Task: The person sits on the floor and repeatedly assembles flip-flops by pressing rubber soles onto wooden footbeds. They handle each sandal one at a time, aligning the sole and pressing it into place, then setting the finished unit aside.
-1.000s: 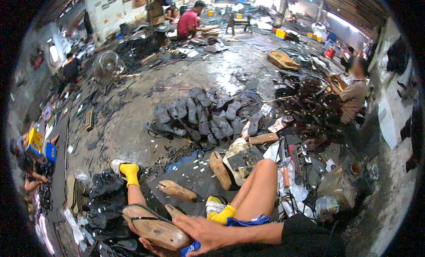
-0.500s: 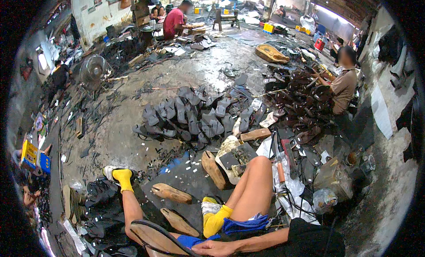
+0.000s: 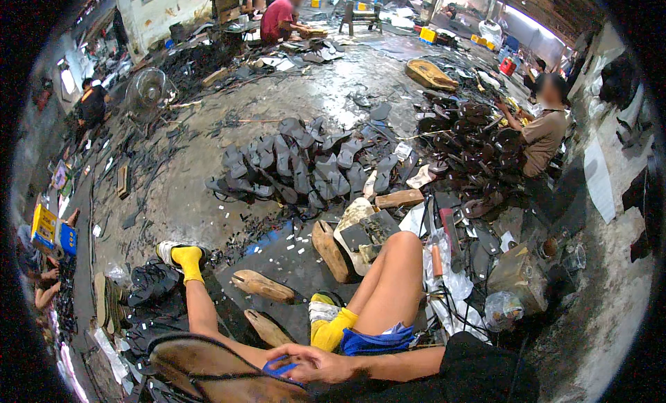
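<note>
Low in front of me is a sandal on a wooden shoe last, its pale wooden face bordered by a dark rim and black strap. My right hand is at its right end, fingers bent over the edge; blue cloth shows between them. The exact grip is partly hidden. My left hand is out of view. Between my legs, bare wooden shoe lasts lie on a dark mat: one in the middle, one nearer and one farther right. My feet wear yellow socks.
Ahead lies a heap of grey sandals, with a dark sandal pile beside a seated person. Black footwear is stacked left of my leg. Right of my knee are an orange-handled tool, plastic bags and a box.
The sandal on its last has moved left, turning and tilting flatter. My right hand has risen slightly and moved left, its fingers now over the edge. The view has shifted a little.
</note>
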### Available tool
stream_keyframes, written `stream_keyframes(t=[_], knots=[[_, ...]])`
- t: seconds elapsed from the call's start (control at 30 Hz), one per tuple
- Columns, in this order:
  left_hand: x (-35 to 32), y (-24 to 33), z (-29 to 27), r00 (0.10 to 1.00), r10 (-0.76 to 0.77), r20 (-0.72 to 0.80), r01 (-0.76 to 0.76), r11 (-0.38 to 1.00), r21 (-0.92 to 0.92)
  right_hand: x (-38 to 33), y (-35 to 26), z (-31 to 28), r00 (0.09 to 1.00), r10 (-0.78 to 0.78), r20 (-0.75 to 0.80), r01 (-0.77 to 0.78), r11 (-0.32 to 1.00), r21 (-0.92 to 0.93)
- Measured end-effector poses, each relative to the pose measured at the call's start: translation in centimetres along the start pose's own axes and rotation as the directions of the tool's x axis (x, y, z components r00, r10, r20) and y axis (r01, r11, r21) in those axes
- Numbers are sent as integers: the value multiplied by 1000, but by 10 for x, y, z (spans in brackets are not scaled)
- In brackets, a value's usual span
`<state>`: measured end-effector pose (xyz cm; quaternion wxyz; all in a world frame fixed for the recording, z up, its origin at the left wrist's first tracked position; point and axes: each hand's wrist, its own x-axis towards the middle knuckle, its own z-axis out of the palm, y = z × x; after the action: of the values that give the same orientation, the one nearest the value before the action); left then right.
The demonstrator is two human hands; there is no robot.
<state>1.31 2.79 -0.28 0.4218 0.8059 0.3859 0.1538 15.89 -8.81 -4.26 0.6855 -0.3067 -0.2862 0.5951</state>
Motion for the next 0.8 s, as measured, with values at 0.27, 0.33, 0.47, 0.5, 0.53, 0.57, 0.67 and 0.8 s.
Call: stream_keyframes(t=[0.27, 0.33, 0.47, 0.5, 0.53, 0.57, 0.67, 0.8], knots=[[-16, 12, -10, 901, -238, 363, 300, 946, -123, -32, -20, 10, 984, 156, -91, -83, 840, 536], [-19, 12, -9, 686, -386, 617, 579, 803, -141, -44, -37, 13, 937, 316, -148, -142, 732, 666], [-18, 10, 3, 801, -294, 521, 527, 760, -382, -70, -74, 25, 708, 598, -375, -332, 751, 571], [-18, 9, 5, 845, -287, 452, 486, 766, -421, -74, -80, 27, 762, 566, -314, -303, 740, 600], [-16, 8, 9, 877, -282, 389, 449, 771, -452, -74, -82, 29, 708, 613, -351, -329, 725, 604], [-16, 7, 10, 903, -279, 327, 412, 778, -475, -75, -82, 30, 713, 617, -332, -325, 711, 623], [-14, 3, 15, 933, -264, 244, 355, 786, -506, -76, -78, 24, 768, 586, -260, -332, 710, 621], [-16, 2, 22, 950, -243, 198, 313, 759, -571, -71, -63, 10, 859, 494, -131, -360, 767, 531]])
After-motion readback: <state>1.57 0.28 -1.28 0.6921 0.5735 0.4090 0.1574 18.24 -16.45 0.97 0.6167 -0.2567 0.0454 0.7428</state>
